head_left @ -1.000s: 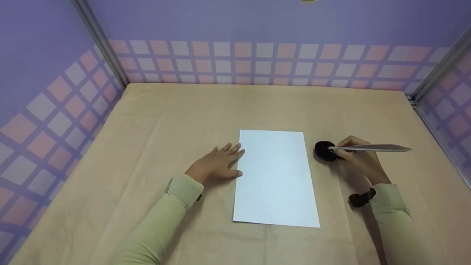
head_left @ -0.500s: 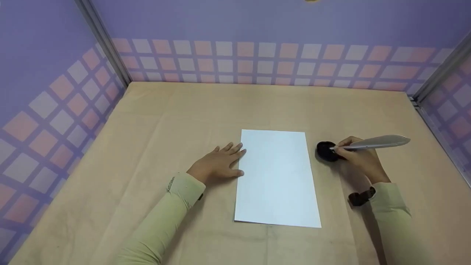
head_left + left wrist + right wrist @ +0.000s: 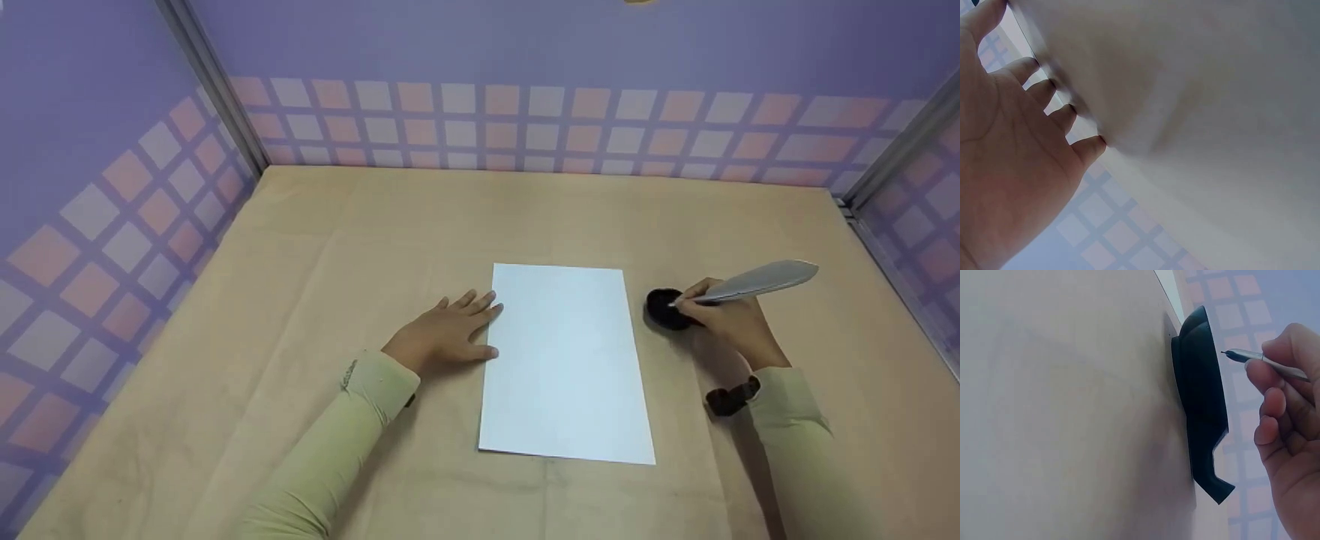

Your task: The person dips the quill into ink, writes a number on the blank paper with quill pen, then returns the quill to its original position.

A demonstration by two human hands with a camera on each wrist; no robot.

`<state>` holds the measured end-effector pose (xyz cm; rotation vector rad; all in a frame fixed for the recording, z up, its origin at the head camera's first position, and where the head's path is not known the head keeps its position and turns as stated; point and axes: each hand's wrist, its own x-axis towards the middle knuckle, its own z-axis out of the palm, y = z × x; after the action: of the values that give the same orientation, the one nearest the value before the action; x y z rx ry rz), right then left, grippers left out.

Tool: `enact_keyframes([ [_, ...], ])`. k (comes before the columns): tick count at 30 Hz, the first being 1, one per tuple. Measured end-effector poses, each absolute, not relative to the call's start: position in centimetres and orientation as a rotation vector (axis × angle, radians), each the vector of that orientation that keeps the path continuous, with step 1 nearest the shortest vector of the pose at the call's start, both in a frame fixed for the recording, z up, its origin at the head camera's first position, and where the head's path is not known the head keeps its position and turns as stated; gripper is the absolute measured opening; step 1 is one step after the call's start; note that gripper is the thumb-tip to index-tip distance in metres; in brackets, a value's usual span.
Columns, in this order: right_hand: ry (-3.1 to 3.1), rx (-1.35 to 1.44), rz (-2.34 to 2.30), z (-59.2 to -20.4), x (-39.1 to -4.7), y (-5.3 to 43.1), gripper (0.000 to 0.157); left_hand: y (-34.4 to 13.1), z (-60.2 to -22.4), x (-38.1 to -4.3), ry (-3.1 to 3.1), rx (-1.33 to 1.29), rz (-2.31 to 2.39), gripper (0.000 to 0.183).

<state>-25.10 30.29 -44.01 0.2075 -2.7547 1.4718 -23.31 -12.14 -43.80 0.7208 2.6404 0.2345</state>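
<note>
In the head view my left hand [image 3: 450, 334] lies flat with fingers spread, its fingertips at the left edge of a blank white sheet of paper [image 3: 566, 367]. The left wrist view shows those fingertips [image 3: 1090, 149] touching the surface. My right hand [image 3: 739, 322] pinches a quill pen [image 3: 765, 281] between thumb and fingers, its feather slanting up to the right. Below the pen stands a black ink dish [image 3: 666, 309], right of the paper. Seen from the right wrist, the metal nib [image 3: 1235, 355] hovers just off the rim of the dish [image 3: 1202, 377]; its inside is hidden there.
A beige cloth [image 3: 360, 225] covers the table. Purple walls with pink and white squares [image 3: 502, 135] stand at the back and sides, joined by metal posts [image 3: 210, 82]. A black wrist camera [image 3: 731, 397] hangs at the right cuff.
The quill's feather has swung upward and a little left as my right hand tilted the pen over the dish. My left hand and the paper stay as they were.
</note>
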Motion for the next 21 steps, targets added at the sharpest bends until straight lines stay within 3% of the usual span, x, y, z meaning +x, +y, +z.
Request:
enact_keyframes([
  [8,-2.784,0.167,1.519,-42.6,-24.6,29.3,0.024,-12.2,-43.7,-23.3,2.634,0.728,0.241,0.078],
  [21,-2.802,0.154,1.494,-44.6,-25.8,29.9,0.019,-12.1,-43.8,-23.4,2.64,0.733,0.232,0.078],
])
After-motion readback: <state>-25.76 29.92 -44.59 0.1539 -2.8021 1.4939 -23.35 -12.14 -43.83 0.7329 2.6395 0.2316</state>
